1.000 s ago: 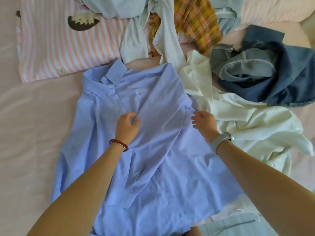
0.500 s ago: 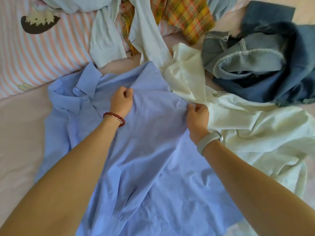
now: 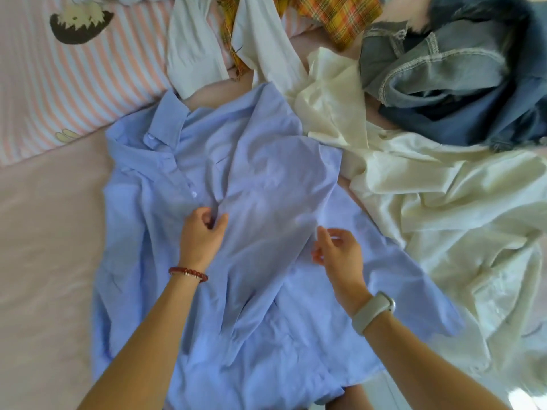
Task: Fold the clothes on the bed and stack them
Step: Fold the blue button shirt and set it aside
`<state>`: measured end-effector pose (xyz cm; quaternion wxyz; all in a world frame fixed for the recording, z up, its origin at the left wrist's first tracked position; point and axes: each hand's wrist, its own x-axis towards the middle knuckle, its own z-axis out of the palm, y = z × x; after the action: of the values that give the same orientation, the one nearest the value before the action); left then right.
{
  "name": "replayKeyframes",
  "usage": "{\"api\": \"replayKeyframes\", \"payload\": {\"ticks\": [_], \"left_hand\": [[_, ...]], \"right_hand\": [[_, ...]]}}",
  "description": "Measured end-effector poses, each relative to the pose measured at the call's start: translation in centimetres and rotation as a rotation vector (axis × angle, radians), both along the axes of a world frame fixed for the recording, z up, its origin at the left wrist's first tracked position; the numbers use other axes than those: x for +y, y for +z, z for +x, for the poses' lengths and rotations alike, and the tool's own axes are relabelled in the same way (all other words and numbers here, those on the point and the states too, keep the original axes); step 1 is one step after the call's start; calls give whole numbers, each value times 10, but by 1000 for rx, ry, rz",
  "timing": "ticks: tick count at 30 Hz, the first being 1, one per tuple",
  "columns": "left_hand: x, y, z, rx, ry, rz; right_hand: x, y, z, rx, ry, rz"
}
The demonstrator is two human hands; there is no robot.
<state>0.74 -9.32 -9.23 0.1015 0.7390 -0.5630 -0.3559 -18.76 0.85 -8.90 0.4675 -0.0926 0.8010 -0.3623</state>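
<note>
A crumpled light-blue collared shirt (image 3: 260,232) is spread on the pink bed (image 3: 44,247), its placket pinched by the left hand (image 3: 201,232); the right hand (image 3: 340,255) is held relaxed above it. Cream fabric (image 3: 429,217), frayed denim (image 3: 458,78) and plaid cloth (image 3: 334,13) are heaped beside.
</note>
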Motion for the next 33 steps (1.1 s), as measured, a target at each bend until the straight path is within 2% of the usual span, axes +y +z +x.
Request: {"api": "replayKeyframes", "payload": {"ticks": [5,8,10,14,16,18,20,23,25,28,29,31,33], "left_hand": [[63,-9,42,-98,-32,152],[88,-3,46,-81,3,240],[96,4,47,-38,17,226],[100,24,57,135,53,124],[103,29,66,160,109,62],[109,28,78,129,115,74],[119,25,88,83,71,195],[139,21,100,163,130,358],[152,18,108,172,147,380],[173,16,114,103,50,369],[179,17,114,96,61,323],[190,25,117,56,142,143],[201,29,125,-65,219,-107]], "right_hand": [[43,6,58,-76,346,289],[51,12,81,-39,504,352],[53,13,92,-13,492,320],[61,20,112,-139,146,160],[70,28,117,-195,92,68],[79,33,121,-205,132,54],[88,28,124,-200,209,119],[99,18,128,-236,342,206],[103,11,128,-258,378,246],[106,16,133,-341,404,274],[108,18,135,-282,448,297],[116,20,137,21,584,341],[122,29,140,299,648,235]]}}
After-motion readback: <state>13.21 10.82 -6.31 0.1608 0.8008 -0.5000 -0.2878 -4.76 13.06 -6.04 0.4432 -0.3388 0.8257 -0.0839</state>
